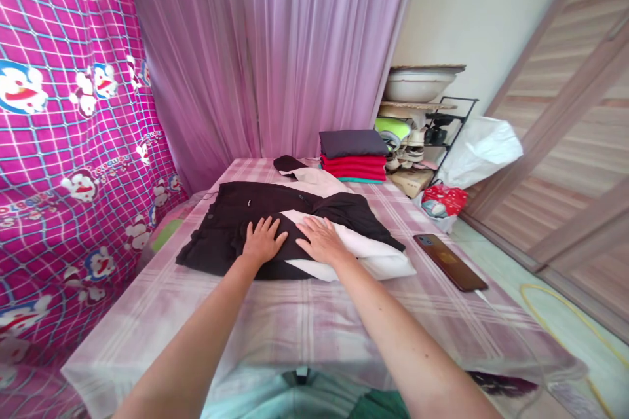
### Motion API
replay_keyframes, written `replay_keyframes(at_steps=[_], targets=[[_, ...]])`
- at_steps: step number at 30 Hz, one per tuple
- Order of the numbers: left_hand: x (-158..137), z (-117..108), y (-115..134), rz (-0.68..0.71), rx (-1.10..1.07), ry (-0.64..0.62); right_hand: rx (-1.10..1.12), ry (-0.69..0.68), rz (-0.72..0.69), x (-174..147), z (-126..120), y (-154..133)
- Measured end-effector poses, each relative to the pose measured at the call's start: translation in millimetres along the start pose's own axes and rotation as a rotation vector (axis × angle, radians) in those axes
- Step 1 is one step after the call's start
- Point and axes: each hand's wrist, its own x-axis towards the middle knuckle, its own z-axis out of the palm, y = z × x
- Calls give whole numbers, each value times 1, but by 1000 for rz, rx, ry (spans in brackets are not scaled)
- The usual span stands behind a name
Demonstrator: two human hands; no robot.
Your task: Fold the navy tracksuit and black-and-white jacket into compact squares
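Observation:
A black and white jacket (230, 209) lies spread on the table, its front edge parallel to the near side. My left hand (264, 239) rests flat on the black cloth, fingers spread. On the white sleeve-like panel (373, 245) to the right, my right hand (322, 239) lies flat as well, its fingers apart. Another white part (314, 180) with a black end (289, 163) stretches out behind, toward the back of the table. Neither hand grips the cloth.
Folded clothes (352, 156) in dark, red and green are stacked at the back right. A phone (449, 262) with a white cable lies on the checked tablecloth (304, 314). Beyond stands a shoe rack (455, 121) with a basin (420, 84). A patterned pink curtain (73, 144) hangs left.

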Motion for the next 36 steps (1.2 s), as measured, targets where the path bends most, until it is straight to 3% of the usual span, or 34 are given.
replay_keyframes(at_steps=[4, 12, 17, 22, 25, 27, 30, 34, 36], targets=[[-2, 15, -14, -4, -5, -38, -8, -6, 45, -11, -2, 14], [3, 17, -16, -4, -51, -45, -81, -90, 253, -67, -5, 75], [3, 19, -17, 6, -90, -35, -101, -116, 287, -81, -8, 87], [0, 21, -12, 8, -63, 2, -76, -139, 336, -64, -30, 74], [-2, 20, -9, 2, -46, -3, -55, 13, 326, -36, -46, 46], [-3, 19, -8, 6, -56, -6, -33, 129, 229, -15, -51, 23], [-4, 18, -9, 12, -53, -8, -30, 192, 123, 5, -39, -1], [-5, 17, -8, 18, -21, -22, -13, 2, 186, 8, -5, -2], [-4, 13, -5, 17, 43, -56, -10, -18, 210, 6, 7, 4]])
